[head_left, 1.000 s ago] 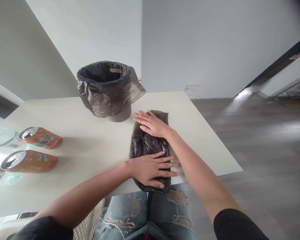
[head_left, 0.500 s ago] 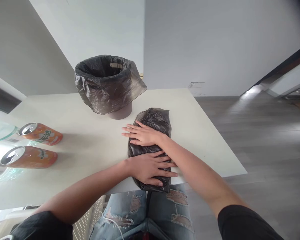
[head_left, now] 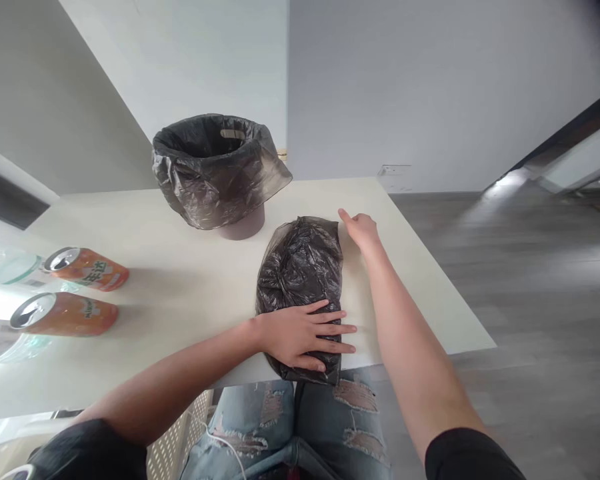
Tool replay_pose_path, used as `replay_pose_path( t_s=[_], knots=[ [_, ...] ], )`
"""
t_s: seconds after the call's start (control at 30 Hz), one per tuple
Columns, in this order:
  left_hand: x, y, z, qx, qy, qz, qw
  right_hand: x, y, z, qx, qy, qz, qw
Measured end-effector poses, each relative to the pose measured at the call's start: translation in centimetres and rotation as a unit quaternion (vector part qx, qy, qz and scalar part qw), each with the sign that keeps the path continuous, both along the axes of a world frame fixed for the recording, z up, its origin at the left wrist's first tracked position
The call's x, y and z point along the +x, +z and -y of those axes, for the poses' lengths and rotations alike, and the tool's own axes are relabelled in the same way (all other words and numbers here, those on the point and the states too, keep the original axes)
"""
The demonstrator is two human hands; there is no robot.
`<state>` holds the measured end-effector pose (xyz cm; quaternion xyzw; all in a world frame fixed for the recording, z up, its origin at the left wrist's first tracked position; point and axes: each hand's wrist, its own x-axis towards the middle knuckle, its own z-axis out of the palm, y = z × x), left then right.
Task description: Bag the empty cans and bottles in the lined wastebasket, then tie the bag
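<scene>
A folded black plastic bag lies crinkled on the white table, its near end reaching the front edge. My left hand rests flat across its lower half, fingers spread, some fingertips past the right side. My right hand is at the bag's far right corner, with the thumb stretched towards that corner and the other fingers bent. I see nothing held in it; its fingertips are hidden. Beyond the bag stands a brown bin lined with another black bag, folded over the rim.
Two orange drink cans, a farther one and a nearer one, stand left on the white table. Clear plastic containers are at the far left. A perforated cream basket sits below the front edge, beside a white cable.
My right hand has lifted off the middle of the bag and moved right and away to its far right corner. My left hand stays in place.
</scene>
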<state>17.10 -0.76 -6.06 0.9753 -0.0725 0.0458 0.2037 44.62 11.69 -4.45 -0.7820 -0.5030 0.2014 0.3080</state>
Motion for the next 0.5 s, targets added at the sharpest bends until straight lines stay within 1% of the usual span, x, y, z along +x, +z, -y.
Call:
replay_pose_path(
  t_s=[0.03, 0.07, 0.1, 0.2, 0.27, 0.3, 0.37, 0.4, 0.47, 0.5],
  knots=[
    [0.0, 0.0, 0.0, 0.005, 0.001, -0.003, 1.000, 0.4, 0.1, 0.0, -0.045, 0.002, -0.022, 0.999],
    [0.0, 0.0, 0.0, 0.011, 0.000, -0.006, 1.000, 0.4, 0.2, 0.1, -0.075, 0.008, -0.039, 0.996],
    [0.0, 0.0, 0.0, 0.018, -0.002, -0.009, 1.000, 0.1, 0.3, 0.2, -0.088, 0.016, -0.049, 0.995],
    [0.0, 0.4, -0.1, 0.036, 0.008, 0.005, 0.999, -1.3, 0.0, 0.2, -0.055, 0.060, -0.035, 0.996],
    [0.0, 0.9, -0.1, 0.053, 0.038, 0.036, 0.997, -1.9, -0.8, 0.0, -0.024, 0.083, -0.043, 0.995],
    [0.0, 1.1, -0.2, 0.062, 0.065, 0.055, 0.994, -2.1, -1.3, -0.2, -0.001, 0.090, -0.059, 0.994],
    [-0.1, 1.5, -0.4, 0.081, 0.154, 0.093, 0.980, -2.2, -2.1, -0.6, 0.060, 0.095, -0.108, 0.988],
    [-0.1, 1.6, -0.5, 0.089, 0.214, 0.107, 0.967, -2.2, -2.4, -0.8, 0.096, 0.091, -0.137, 0.982],
    [0.0, 1.6, -0.8, 0.102, 0.329, 0.116, 0.932, -2.4, -2.6, -1.0, 0.164, 0.084, -0.197, 0.963],
    [0.0, 1.5, -0.9, 0.108, 0.372, 0.111, 0.915, -2.5, -2.5, -1.0, 0.189, 0.084, -0.228, 0.951]
  ],
)
